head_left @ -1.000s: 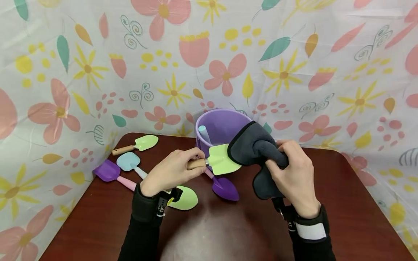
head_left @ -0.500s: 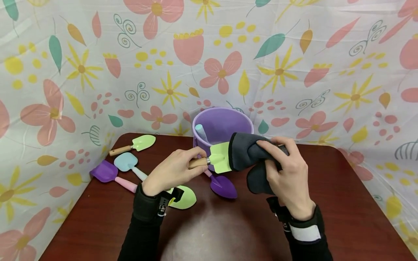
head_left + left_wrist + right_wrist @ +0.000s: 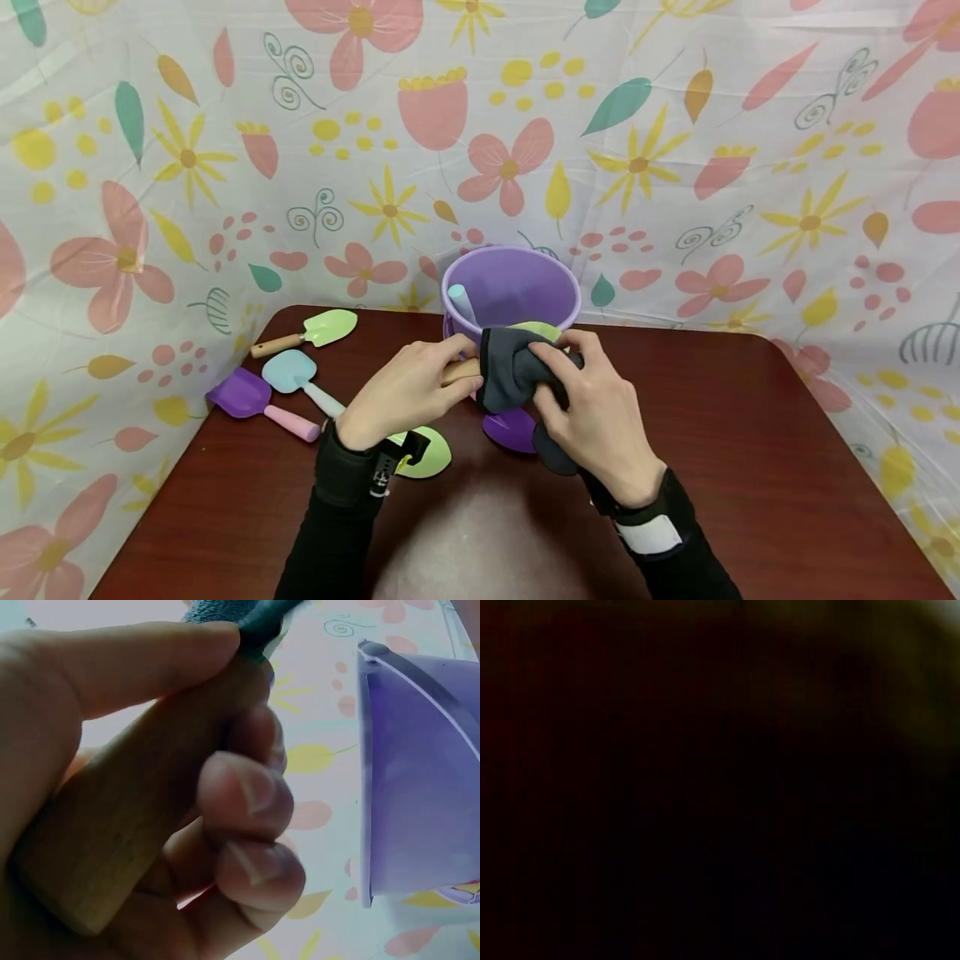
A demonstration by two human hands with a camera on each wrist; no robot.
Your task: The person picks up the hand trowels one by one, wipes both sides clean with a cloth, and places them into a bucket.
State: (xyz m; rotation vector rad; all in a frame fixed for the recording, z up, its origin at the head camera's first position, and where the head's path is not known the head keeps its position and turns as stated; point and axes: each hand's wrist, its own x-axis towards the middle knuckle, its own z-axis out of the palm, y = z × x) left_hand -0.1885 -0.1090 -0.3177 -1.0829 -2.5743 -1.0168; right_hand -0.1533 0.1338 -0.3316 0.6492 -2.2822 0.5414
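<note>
My left hand (image 3: 408,387) grips the wooden handle of a hand trowel (image 3: 461,370). In the left wrist view the thumb lies along that handle (image 3: 142,802) and the fingers curl round it. A dark grey, mitt-like cloth (image 3: 508,367) with black edging is wrapped over the trowel's light green blade, of which only an upper edge shows. My right hand (image 3: 596,408) pinches the cloth around the blade, and a loose flap hangs below. The right wrist view is almost wholly dark.
A purple bucket (image 3: 517,283) stands behind the hands, with a light blue handle (image 3: 461,302) inside. At left lie a small green trowel (image 3: 330,327), a light blue shovel (image 3: 288,371) and a purple shovel (image 3: 242,392). Near the wrists are a green blade (image 3: 429,454) and a purple one (image 3: 510,429).
My right hand has moved left, drawing the cloth over the trowel's blade until it reaches the handle end. The left hand has stayed nearly in place, still holding the handle.
</note>
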